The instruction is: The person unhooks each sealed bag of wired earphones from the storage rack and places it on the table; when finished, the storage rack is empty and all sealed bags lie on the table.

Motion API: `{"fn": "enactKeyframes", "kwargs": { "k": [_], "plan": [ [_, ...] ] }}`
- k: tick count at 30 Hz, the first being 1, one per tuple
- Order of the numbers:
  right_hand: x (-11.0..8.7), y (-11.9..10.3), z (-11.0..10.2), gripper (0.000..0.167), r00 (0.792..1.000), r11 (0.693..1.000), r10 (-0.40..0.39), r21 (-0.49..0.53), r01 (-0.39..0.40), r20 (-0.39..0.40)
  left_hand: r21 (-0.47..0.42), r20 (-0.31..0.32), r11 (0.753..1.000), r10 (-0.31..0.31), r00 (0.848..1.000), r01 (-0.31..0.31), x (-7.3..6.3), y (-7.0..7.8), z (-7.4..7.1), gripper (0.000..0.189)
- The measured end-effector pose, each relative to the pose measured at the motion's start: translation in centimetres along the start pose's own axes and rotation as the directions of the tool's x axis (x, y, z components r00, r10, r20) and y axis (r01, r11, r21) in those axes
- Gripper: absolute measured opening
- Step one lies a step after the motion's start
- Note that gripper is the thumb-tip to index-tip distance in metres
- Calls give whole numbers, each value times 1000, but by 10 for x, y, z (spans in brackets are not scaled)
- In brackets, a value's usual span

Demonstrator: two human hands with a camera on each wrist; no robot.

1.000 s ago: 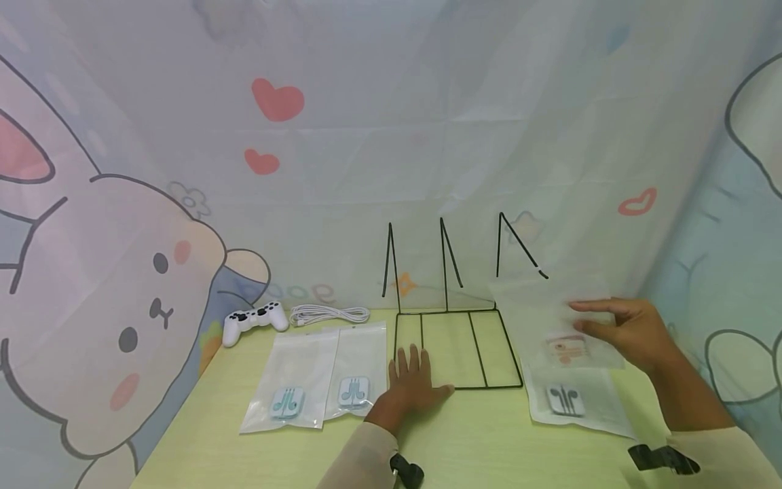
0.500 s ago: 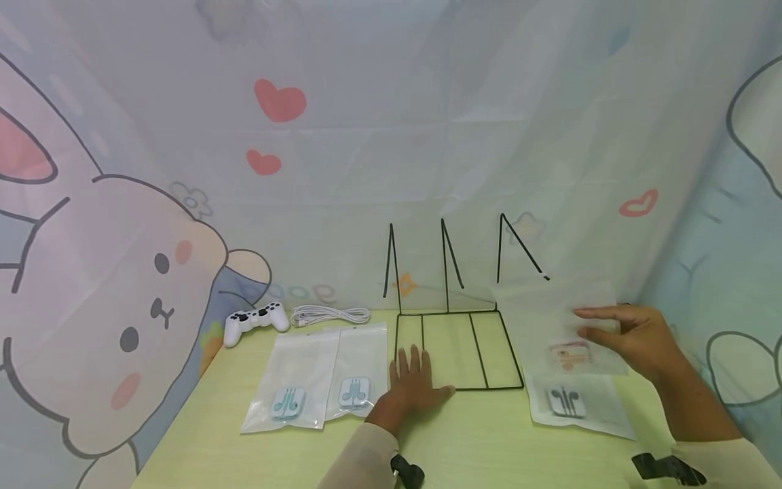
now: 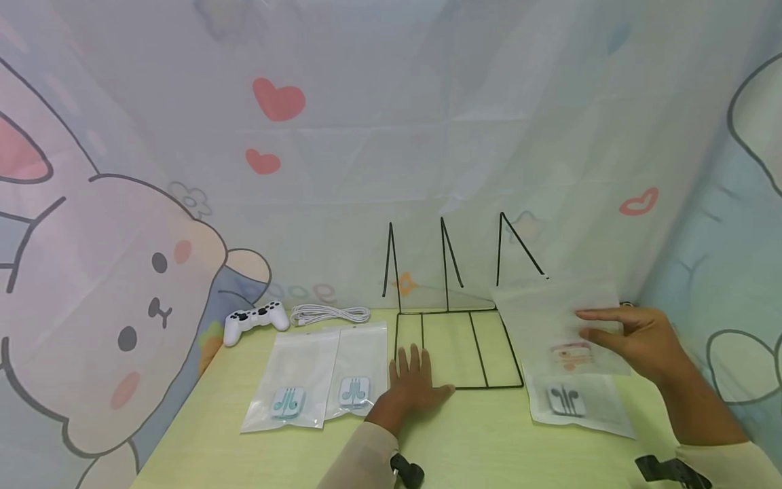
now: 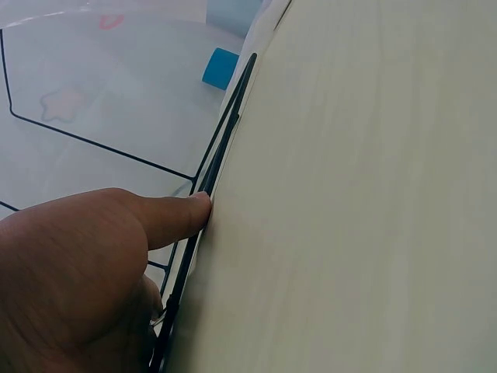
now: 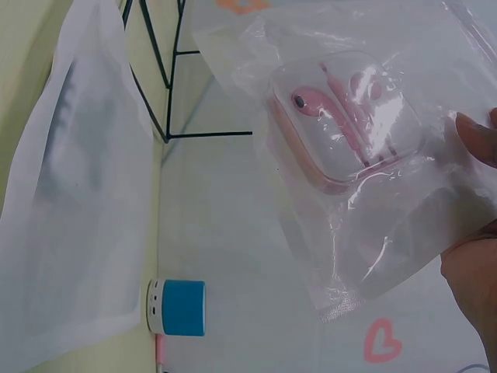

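A black wire rack (image 3: 485,367) with three upright hooks stands at the table's middle. My left hand (image 3: 412,387) lies palm down on its base with fingers spread; the thumb rests along the front bar. On the right, my right hand (image 3: 641,339) pinches the side of a clear plastic bag of pink earphones (image 5: 345,124) between thumb and fingers. The bag's top edge is right at the tip of the right-hand hook (image 3: 522,244). Below it, a bag with black-and-white earphones (image 3: 567,401) lies on the table, partly covered by the held bag.
Two bags of blue earphones (image 3: 287,402) lie left of the rack. Behind them are a white game controller (image 3: 256,319) and a coiled white cable (image 3: 330,314). A blue-and-white cylinder (image 5: 182,308) stands at the back right. A printed cloth (image 3: 342,170) hangs behind the table.
My right hand has shifted slightly down and to the right with the bag of pink earphones. The left hand has stayed in place on the rack.
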State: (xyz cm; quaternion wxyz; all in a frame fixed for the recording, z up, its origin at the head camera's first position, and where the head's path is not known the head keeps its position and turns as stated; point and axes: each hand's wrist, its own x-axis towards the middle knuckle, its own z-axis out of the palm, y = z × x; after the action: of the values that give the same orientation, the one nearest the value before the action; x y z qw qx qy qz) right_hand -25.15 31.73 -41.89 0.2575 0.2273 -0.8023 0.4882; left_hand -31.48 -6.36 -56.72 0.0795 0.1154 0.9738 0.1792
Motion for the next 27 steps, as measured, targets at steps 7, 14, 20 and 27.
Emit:
{"fn": "enactKeyframes", "kwargs": {
  "k": [7, 14, 20, 27],
  "plan": [
    [-1, -3, -3, 42, 995, 996, -91, 16, 91, 41, 20, -4, 1000, -2, 1000, 3, 3, -3, 5, 103],
    [-2, -9, -12, 42, 987, 994, -114, 15, 113, 110, 10, -6, 1000, 1, 1000, -1, 1, -2, 2, 103],
    [-6, -15, -22, 43, 984, 999, -53, 2, 53, 172, -12, 1, 1000, 7, 1000, -7, -4, 1, -3, 103],
    [-6, -14, -33, 39, 968, 999, 51, -13, -49, 245, -8, 6, 1000, 15, 1000, -15, -9, 3, -7, 101]
  ]
}}
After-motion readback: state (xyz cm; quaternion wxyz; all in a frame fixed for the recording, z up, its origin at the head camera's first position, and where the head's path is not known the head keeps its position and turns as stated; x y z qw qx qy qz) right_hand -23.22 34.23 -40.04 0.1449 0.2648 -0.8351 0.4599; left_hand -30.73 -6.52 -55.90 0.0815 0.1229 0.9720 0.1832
